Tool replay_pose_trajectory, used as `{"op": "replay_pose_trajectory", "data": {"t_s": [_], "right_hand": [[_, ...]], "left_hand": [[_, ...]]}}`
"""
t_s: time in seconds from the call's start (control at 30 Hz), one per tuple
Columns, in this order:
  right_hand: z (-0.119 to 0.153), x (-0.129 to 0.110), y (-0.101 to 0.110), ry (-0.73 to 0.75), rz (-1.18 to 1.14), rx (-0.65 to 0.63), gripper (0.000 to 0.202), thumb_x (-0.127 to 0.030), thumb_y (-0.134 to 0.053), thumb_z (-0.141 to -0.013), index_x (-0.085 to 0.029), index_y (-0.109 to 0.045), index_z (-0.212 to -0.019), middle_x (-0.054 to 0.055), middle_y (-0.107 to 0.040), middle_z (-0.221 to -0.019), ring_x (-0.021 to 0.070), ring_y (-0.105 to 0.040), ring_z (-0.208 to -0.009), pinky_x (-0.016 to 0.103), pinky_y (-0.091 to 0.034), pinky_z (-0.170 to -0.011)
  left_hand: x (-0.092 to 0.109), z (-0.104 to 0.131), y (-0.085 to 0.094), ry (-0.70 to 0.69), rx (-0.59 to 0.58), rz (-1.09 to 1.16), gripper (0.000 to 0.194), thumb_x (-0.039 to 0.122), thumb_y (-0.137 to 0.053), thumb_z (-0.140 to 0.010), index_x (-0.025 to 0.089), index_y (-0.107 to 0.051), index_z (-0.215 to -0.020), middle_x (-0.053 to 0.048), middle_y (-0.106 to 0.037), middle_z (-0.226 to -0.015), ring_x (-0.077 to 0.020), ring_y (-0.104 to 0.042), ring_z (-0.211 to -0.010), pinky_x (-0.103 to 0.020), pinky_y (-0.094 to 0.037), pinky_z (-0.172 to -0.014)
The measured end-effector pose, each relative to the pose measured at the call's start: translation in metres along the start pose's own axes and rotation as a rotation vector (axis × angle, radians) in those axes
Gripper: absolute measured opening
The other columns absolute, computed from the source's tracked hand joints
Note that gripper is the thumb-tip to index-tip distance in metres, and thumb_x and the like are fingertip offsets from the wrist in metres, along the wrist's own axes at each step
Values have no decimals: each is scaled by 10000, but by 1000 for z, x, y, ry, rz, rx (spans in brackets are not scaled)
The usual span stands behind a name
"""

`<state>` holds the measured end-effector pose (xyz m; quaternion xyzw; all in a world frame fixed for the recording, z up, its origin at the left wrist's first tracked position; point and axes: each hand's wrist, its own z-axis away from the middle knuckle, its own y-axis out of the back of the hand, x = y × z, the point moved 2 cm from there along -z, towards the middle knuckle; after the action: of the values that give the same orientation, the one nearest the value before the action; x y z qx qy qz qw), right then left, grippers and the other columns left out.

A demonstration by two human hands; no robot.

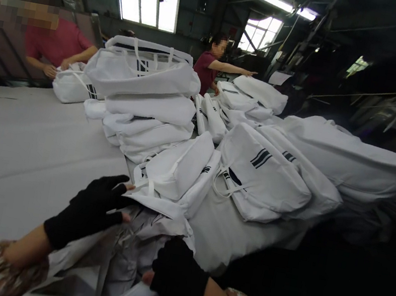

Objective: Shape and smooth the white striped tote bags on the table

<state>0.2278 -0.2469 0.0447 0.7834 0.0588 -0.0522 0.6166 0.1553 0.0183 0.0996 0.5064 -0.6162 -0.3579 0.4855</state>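
A white bag (pixel 95 273) lies opened up in front of me, its wrinkled greyish inside facing upward. My right hand (pixel 179 275), in a black fingerless glove, is closed on the bag's near rim, the thumb on the inner side. My left hand (pixel 95 206), gloved the same way, reaches over the far left part of the bag. Its thumb and fingers are spread apart near the bag's far edge. Just beyond sit white bags with dark stripes (pixel 179 165), one with its strap hanging close to my left fingertips.
A tall stack of white bags (pixel 149 98) stands mid-table, with striped bags (pixel 266 170) and a further pile (pixel 350 154) to the right. A grey cloth covers the table (pixel 29 149). Two people in red shirts, a left one (pixel 61 40) and a farther one (pixel 204 67), handle bags.
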Motion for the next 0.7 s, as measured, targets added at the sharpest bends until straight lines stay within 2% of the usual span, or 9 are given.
{"op": "replay_pose_trajectory", "data": {"t_s": [0.1,0.17,0.2,0.27,0.37,0.47,0.57,0.63,0.7], "right_hand": [[4,3,-4,-140,15,244,467,-443,-376,-914,-193,-480,-534,11,-464,-535,146,-375,-569,326,-228,-575],[9,3,-5,-210,82,394,509,-439,-340,-927,-187,-437,-496,19,-449,-523,141,-379,-564,321,-241,-577],[11,2,-7,-226,125,441,514,-418,-331,-937,-187,-429,-488,22,-448,-515,143,-386,-564,321,-251,-584],[16,1,-9,-268,207,492,521,-407,-320,-952,-190,-440,-494,32,-466,-521,155,-421,-581,323,-285,-605],[21,10,-5,-399,222,502,446,-385,-377,-949,-190,-509,-570,37,-508,-569,168,-475,-597,326,-351,-619],[24,31,6,-655,45,566,212,-342,-496,-917,-180,-620,-859,50,-623,-761,178,-580,-720,316,-451,-671],[18,45,-1,-686,-84,410,238,-399,-588,-863,-242,-638,-1035,49,-665,-943,204,-630,-846,329,-514,-715],[10,46,-21,-595,-21,210,263,-446,-653,-796,-279,-675,-999,62,-676,-1004,264,-642,-897,387,-536,-720],[3,47,-46,-553,84,101,281,-405,-667,-776,-278,-691,-1026,107,-667,-1100,329,-637,-959,460,-543,-738]], "left_hand": [[-34,-27,-24,151,-274,-70,702,614,-502,-839,234,-416,-1424,-139,-527,-1349,-325,-544,-1178,-465,-457,-955],[-47,-20,-51,207,-436,7,555,541,-416,-905,273,-467,-1389,-92,-612,-1261,-282,-615,-1088,-414,-490,-914],[-49,-11,-63,202,-451,45,476,482,-378,-934,289,-518,-1346,-66,-646,-1213,-257,-636,-1055,-389,-499,-904],[-48,14,-82,128,-367,70,404,355,-352,-952,307,-581,-1281,-33,-670,-1176,-222,-647,-1037,-357,-509,-894],[-39,53,-103,23,-130,-5,393,248,-372,-931,306,-620,-1230,-36,-703,-1089,-198,-676,-949,-320,-542,-813],[-31,78,-115,31,41,-96,354,212,-397,-925,260,-672,-1143,-64,-726,-945,-192,-692,-785,-294,-553,-678],[-27,82,-117,48,62,-141,334,215,-435,-925,249,-650,-1178,-69,-720,-917,-191,-678,-722,-298,-536,-633],[-23,77,-110,47,51,-123,339,235,-426,-934,251,-636,-1199,-61,-715,-892,-180,-667,-712,-286,-522,-633],[-16,72,-101,-12,18,-100,355,224,-397,-934,256,-631,-1199,-45,-700,-834,-161,-648,-681,-266,-501,-615]]}}
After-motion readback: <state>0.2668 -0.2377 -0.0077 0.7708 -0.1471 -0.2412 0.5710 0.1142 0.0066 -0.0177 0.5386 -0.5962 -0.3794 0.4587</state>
